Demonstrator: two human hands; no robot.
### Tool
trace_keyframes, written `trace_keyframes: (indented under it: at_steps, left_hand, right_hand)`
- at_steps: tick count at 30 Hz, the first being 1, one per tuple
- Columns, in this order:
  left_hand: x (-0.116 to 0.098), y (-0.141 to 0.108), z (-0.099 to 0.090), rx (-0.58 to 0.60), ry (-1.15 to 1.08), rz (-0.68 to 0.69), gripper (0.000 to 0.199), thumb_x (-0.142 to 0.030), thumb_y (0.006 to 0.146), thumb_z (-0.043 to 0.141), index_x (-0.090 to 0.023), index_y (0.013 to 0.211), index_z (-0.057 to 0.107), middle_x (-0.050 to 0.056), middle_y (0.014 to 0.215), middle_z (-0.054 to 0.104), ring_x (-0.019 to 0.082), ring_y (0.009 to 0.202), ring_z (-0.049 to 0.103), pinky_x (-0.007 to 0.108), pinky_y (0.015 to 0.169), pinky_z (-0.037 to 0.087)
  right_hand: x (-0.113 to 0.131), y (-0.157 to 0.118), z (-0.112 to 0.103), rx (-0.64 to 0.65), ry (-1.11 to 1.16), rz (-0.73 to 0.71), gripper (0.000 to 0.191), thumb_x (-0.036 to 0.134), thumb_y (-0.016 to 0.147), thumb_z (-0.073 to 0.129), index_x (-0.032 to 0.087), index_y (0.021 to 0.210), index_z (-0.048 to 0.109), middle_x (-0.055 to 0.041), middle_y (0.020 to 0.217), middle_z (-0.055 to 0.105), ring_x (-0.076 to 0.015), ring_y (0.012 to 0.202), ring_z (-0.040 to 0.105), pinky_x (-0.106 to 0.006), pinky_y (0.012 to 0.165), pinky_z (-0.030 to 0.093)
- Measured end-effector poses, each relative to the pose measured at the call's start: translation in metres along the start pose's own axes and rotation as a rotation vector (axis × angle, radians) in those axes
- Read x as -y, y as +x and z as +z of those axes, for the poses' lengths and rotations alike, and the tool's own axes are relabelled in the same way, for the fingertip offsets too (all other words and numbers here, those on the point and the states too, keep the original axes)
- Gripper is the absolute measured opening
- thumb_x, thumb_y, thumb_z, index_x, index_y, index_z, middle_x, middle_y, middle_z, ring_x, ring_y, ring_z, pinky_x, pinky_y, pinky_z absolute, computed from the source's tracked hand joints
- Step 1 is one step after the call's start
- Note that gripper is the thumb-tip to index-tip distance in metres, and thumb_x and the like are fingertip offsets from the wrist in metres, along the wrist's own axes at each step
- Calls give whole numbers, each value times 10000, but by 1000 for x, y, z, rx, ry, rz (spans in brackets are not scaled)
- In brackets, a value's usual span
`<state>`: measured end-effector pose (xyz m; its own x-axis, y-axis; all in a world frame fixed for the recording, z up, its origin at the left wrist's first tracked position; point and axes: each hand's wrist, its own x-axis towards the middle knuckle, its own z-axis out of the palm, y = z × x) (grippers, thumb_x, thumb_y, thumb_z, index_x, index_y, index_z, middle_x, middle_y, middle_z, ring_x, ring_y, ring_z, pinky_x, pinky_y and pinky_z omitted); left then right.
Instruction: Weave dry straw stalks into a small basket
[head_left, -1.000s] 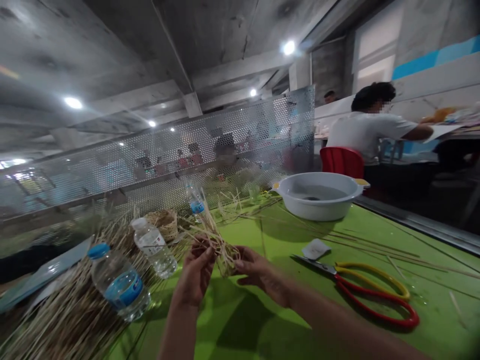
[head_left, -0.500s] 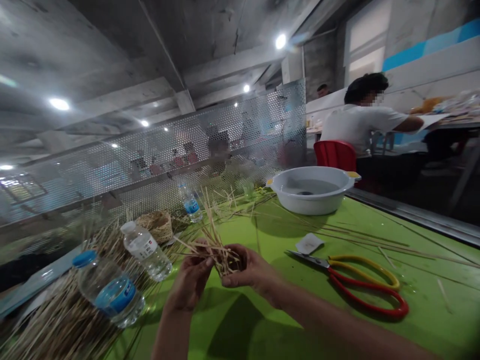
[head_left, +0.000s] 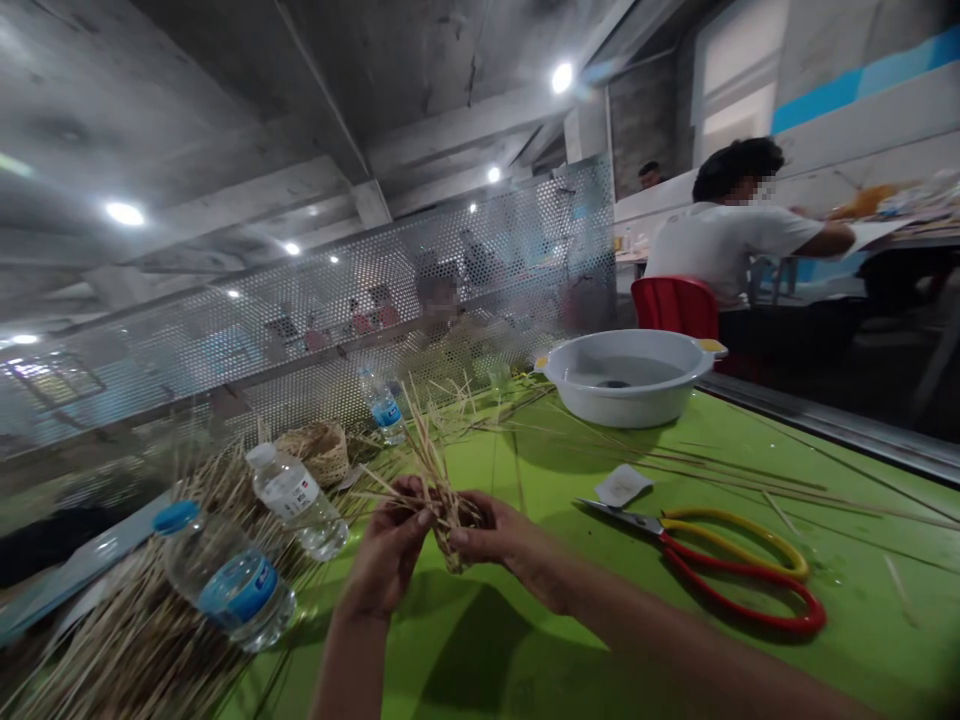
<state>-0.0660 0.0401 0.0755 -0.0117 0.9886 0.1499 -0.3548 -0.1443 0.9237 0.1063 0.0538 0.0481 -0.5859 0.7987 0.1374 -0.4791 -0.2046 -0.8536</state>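
Note:
A small woven straw piece (head_left: 454, 535) with long loose strands standing up from it is held above the green table (head_left: 555, 655). My left hand (head_left: 390, 550) pinches strands at its left side, thumb against the fingers. On the right side, my right hand (head_left: 495, 535) is wrapped round the woven body, its thumb in front and its fingers mostly hidden behind. Scissors (head_left: 667, 530) with one yellow and one red handle lie to the right of my right hand, near a scrap of white paper (head_left: 624, 485).
A white basin (head_left: 630, 385) of water stands behind. Water bottles (head_left: 244, 590) (head_left: 300, 505) (head_left: 384, 408), a woven basket (head_left: 322, 450) and straw (head_left: 112, 640) are at left. Long strips (head_left: 750, 470) lie at right. Beyond the table sits a person (head_left: 735, 235).
The woven piece has turned in my hands, its body now reaching lower and its strands more upright. My right thumb has moved up slightly on it. The view has shifted a little.

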Motion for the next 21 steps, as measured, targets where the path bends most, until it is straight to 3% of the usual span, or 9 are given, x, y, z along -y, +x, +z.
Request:
trace_keyframes:
  at_steps: [10, 15, 21]
  left_hand:
    - [6, 2, 3, -5, 17, 27, 329, -127, 622, 839, -186, 889, 655, 2, 836, 689, 149, 820, 657, 250, 799, 521]
    - [8, 4, 6, -58, 38, 41, 329, -163, 634, 841, -181, 909, 662, 5, 832, 695, 145, 831, 650, 235, 794, 509]
    - [10, 5, 13, -118, 74, 97, 300, -182, 614, 847, -171, 870, 692, 18, 824, 704, 165, 815, 652, 263, 797, 510]
  right_hand:
    - [-7, 8, -7, -27, -21, -38, 527, 362, 559, 898, 163, 1001, 693, -31, 888, 689, -159, 760, 598, -298, 702, 476]
    - [-3, 3, -7, -24, 5, 22, 541, 427, 624, 864, 168, 1060, 675, -51, 966, 678, -170, 835, 623, -311, 781, 486]
    - [-1, 2, -10, 9, -47, 25, 561, 358, 596, 888, 188, 1086, 673, -49, 1000, 684, -176, 866, 635, -325, 823, 476]
